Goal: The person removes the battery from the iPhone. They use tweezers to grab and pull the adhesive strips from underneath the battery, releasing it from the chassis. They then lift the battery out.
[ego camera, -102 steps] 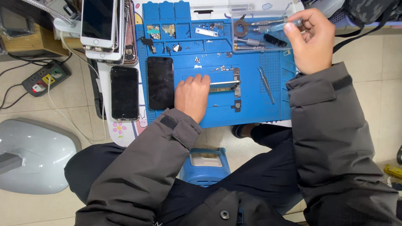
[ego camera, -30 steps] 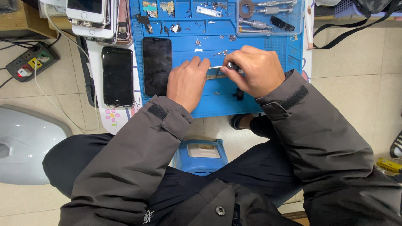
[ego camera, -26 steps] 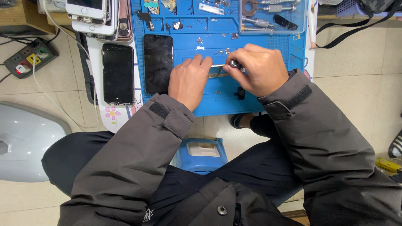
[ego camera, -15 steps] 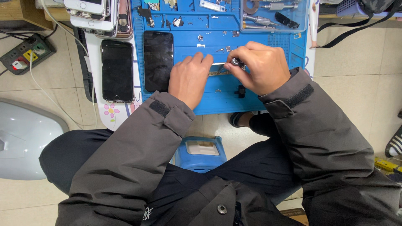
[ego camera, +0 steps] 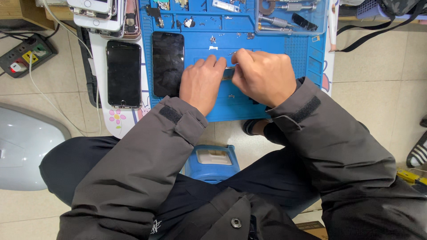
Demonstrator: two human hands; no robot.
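A: Item one, the hands?

B: Left hand [ego camera: 202, 82] lay flat, palm down, fingers together and extended, pressing on a small metal part [ego camera: 228, 73] at the middle of the blue repair mat [ego camera: 293, 58]. Right hand [ego camera: 263, 75] was curled into a loose fist just beside it, fingertips pinched narrow at the same part. Whether a tool was inside that grip could not be told; the fingers hid it.

A: And the part itself?

B: Only a short grey sliver showed between the two hands, resting on the mat. Its kind could not be told.

A: Item two, what lay on the mat?

B: A dark phone screen [ego camera: 168, 63], face up, at the mat's left edge, just beside the left hand. Loose screws and small fittings [ego camera: 189, 22] in the moulded compartments along the top. At upper right, a clear tray [ego camera: 289, 18] holding screwdrivers and a black piece.

A: Off the mat?

B: A second black phone [ego camera: 124, 74], face up, on a white board with a flower print [ego camera: 116, 119], left of the mat. Above it, a stack of light-coloured phones [ego camera: 100, 13]. A power strip [ego camera: 26, 55] with a white cable on the tiled floor at far left. A pale grey rounded casing [ego camera: 22, 151] at lower left.

A: The person?

B: Seated, grey jacket sleeves [ego camera: 147, 155], dark trousers, with a blue plastic stool [ego camera: 212, 162] between the knees.
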